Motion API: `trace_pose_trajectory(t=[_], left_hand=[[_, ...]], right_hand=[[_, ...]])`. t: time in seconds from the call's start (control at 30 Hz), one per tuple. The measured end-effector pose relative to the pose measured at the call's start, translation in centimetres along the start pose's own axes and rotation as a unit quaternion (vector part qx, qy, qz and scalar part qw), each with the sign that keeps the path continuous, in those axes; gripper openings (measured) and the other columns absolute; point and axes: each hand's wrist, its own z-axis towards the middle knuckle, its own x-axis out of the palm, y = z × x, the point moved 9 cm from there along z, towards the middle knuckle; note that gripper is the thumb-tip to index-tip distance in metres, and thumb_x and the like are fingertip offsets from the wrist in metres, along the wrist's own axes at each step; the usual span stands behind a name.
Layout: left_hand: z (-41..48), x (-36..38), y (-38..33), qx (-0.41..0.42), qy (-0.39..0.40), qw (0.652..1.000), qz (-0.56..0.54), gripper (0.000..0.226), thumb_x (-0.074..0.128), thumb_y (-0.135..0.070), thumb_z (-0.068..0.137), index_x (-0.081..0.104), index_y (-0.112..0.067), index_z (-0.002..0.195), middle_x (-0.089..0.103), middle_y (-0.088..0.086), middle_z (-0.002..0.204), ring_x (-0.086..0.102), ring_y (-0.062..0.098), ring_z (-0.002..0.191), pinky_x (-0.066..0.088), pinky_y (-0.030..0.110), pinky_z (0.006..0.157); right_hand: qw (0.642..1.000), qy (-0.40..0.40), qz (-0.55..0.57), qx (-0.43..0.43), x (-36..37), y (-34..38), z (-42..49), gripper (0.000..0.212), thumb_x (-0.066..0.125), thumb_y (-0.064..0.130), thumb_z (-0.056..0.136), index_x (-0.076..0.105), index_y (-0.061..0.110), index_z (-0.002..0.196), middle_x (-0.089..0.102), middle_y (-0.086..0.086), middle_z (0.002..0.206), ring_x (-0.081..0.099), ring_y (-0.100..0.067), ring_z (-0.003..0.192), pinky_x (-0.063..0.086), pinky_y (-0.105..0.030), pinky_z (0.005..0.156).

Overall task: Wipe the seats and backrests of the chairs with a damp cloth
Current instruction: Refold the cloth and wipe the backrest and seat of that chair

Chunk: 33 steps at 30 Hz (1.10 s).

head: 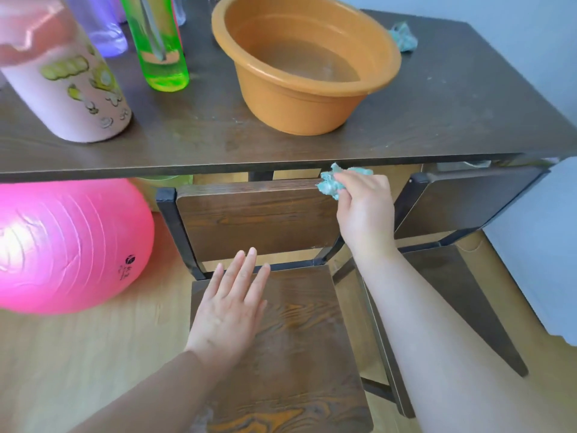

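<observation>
A bunched teal cloth [331, 183] is gripped in the curled fingers [352, 180] of the right hand [366, 210] and pressed to the top right corner of a chair's backrest [249, 220]. The left hand [228, 310] is laid flat, fingers straight, on the seat [306, 339]. The desk [437, 114] edge hangs just above the gripping fingers, and a basin [299, 101], apparently holding water, is set above and left of them. A hard upward stroke could see knuckles knocked on the edge and water slopped. With the cloth so wadded, patches may be left unwiped. A second chair [468, 198] is seen just right of the fingers.
</observation>
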Motion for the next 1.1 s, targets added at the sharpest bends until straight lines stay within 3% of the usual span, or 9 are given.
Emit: trace_pose_trajectory(t=[0.2, 0.37, 0.57, 0.77, 0.97, 1.1], left_hand=[[-0.1, -1.8, 3.9, -0.071, -0.018, 0.997, -0.007, 0.052, 0.042, -0.029, 0.103, 0.036, -0.012, 0.152, 0.024, 0.016, 0.162, 0.019, 0.033, 0.151, 0.022, 0.052, 0.119], [-0.4, -2.9, 6.6, -0.106, -0.024, 0.994, -0.018, 0.062, 0.057, -0.028, 0.095, 0.038, -0.012, 0.151, 0.025, 0.017, 0.161, 0.019, 0.033, 0.151, 0.025, 0.055, 0.118], [-1.9, -3.7, 9.9, -0.119, -0.038, 0.992, -0.008, 0.059, 0.057, -0.026, 0.097, 0.039, -0.011, 0.151, 0.025, 0.017, 0.161, 0.019, 0.033, 0.151, 0.026, 0.056, 0.118], [-3.7, -4.0, 12.4, -0.134, -0.042, 0.990, -0.007, 0.062, 0.060, -0.028, 0.094, 0.040, -0.011, 0.151, 0.027, 0.016, 0.161, 0.022, 0.033, 0.150, 0.029, 0.057, 0.117], [-4.2, -4.6, 13.5, -0.135, -0.044, 0.990, -0.002, 0.061, 0.054, -0.030, 0.096, 0.037, -0.012, 0.152, 0.024, 0.017, 0.162, 0.021, 0.033, 0.151, 0.025, 0.056, 0.119], [-4.5, -5.2, 13.4, -0.138, -0.046, 0.989, -0.008, 0.061, 0.052, -0.030, 0.097, 0.035, -0.012, 0.153, 0.022, 0.016, 0.162, 0.019, 0.033, 0.151, 0.024, 0.056, 0.119]], right_hand=[[0.997, 0.014, 0.016, 0.076, 0.2, 2.5, -0.3, 0.033, 0.063, 0.012, 0.093, 0.067, 0.013, 0.126, 0.065, -0.008, 0.124, 0.052, -0.024, 0.118, 0.056, -0.040, 0.092], [0.997, 0.027, 0.053, 0.042, 2.4, 10.0, -1.3, 0.035, 0.069, 0.016, 0.089, 0.068, 0.013, 0.123, 0.067, -0.007, 0.123, 0.054, -0.022, 0.117, 0.057, -0.036, 0.090], [0.997, 0.038, 0.063, 0.024, 4.9, 16.1, -2.1, 0.032, 0.067, 0.020, 0.090, 0.069, 0.016, 0.122, 0.069, -0.001, 0.122, 0.053, -0.019, 0.116, 0.054, -0.032, 0.088], [0.995, 0.045, 0.091, 0.020, 6.7, 20.9, -2.1, 0.028, 0.062, 0.012, 0.092, 0.071, 0.017, 0.118, 0.072, -0.005, 0.111, 0.055, -0.026, 0.105, 0.055, -0.038, 0.085], [0.990, 0.107, 0.093, -0.002, 8.0, 23.2, -2.0, 0.030, 0.054, 0.016, 0.097, 0.068, 0.020, 0.124, 0.069, -0.002, 0.118, 0.050, -0.022, 0.110, 0.048, -0.033, 0.088], [0.990, 0.088, 0.100, -0.038, 7.8, 23.5, -2.8, 0.030, 0.055, 0.010, 0.095, 0.070, 0.017, 0.120, 0.069, -0.001, 0.121, 0.049, -0.023, 0.112, 0.046, -0.033, 0.093]])
